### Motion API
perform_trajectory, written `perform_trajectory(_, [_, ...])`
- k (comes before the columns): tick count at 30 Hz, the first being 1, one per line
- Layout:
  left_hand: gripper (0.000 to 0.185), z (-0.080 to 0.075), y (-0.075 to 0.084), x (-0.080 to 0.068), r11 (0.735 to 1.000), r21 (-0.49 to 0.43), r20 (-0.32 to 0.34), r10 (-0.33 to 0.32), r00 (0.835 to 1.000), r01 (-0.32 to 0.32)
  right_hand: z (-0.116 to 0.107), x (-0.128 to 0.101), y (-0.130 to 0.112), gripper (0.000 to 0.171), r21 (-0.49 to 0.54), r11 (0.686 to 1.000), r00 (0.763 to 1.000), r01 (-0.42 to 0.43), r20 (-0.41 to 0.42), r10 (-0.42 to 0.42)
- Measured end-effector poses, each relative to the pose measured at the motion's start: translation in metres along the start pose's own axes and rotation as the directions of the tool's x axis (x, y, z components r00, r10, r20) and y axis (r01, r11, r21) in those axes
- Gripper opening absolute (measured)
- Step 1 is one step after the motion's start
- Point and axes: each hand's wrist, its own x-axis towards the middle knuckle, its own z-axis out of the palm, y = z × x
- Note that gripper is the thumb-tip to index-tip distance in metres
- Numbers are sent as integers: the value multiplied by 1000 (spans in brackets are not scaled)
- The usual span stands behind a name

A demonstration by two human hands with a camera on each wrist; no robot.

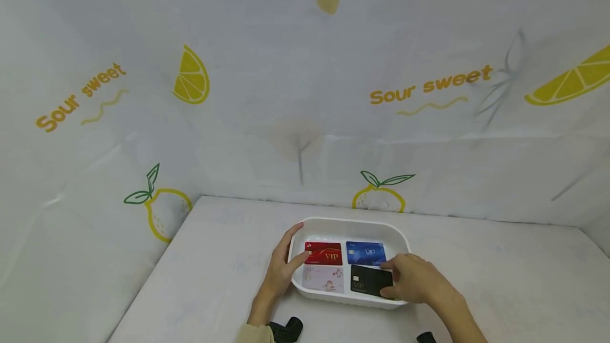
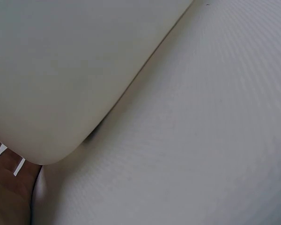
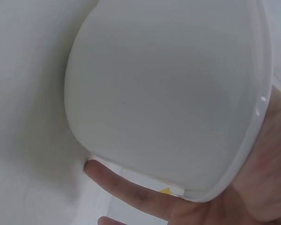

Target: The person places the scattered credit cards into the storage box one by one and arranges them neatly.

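A white tray (image 1: 355, 222) holds several bank-style cards in two rows. At the upper left lies a red VIP card (image 1: 329, 254), above a pale pink VIP card (image 1: 316, 278); a blue VIP card (image 1: 364, 252) is at the upper right. Below the blue one is a black VIP card (image 1: 369, 279). My left hand (image 1: 281, 266) grips the tray's left side, thumb over the rim by the red card. From the right, my right hand (image 1: 413, 278) reaches over the rim and pinches the black card's right end between thumb and index finger. Its other fingers (image 3: 131, 192) lie outside the tray wall.
The tray stands on a white tabletop (image 1: 209, 269). Behind it rises a white backdrop (image 1: 267, 94) printed with lemons and lettering. A black wrist device (image 1: 287, 330) sits by the left wrist, and another black piece (image 1: 425, 337) shows near the right forearm.
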Motion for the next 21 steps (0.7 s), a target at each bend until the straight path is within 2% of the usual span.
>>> perform_trajectory(8, [65,0,1,-1,1000,-9,-2,-8,1000,8,3,-7,2,38,11,999,997,37,-64,-36])
perform_trajectory(11, [66,-3,3,-1,1000,-7,9,-4,1000,4,4,-10,4,33,-29,996,987,83,-138,-86])
perform_trajectory(14, [68,-6,6,0,1000,12,21,2,1000,-3,4,-13,4,27,-82,989,961,119,-239,-136])
perform_trajectory(18, [70,-10,17,0,986,166,-20,17,1000,-14,5,-16,1,26,-122,984,917,126,-363,-163])
perform_trajectory(20, [70,-11,25,1,955,297,-52,38,998,-21,5,-17,-2,32,-129,985,899,117,-408,-161])
perform_trajectory(21, [69,-10,30,1,926,377,-67,52,996,-23,5,-18,-4,36,-131,985,893,109,-422,-155])
